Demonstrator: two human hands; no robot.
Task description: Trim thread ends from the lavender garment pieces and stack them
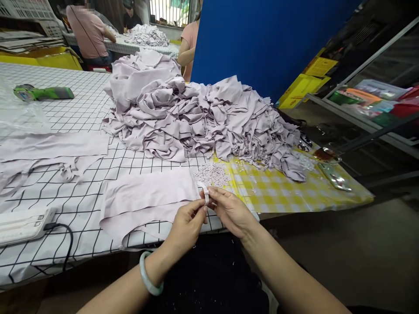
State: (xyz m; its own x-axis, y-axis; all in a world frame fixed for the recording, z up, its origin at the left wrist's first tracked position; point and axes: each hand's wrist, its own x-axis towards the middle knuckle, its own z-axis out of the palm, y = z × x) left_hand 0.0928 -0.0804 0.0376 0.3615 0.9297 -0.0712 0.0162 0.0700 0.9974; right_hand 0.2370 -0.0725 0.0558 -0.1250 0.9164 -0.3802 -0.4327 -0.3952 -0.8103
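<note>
Strap (206, 196) pinched by left hand (190, 219) and right hand (233, 210), fingertips closed, right of garment (147, 189); cloth pile (183, 113) beyond garment.

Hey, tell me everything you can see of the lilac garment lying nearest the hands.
The pale lilac garment looks like soft, thin fabric. It lies spread nearly flat, lightly wrinkled, on the white, black-gridded tablecloth. A broad, band-like panel forms its upper part; below that panel's edge shows more fabric with a curved lower outline. The left hand hides some of its lower right. At its right end, this hand and the right hand pinch a narrow, pale strap.
</note>
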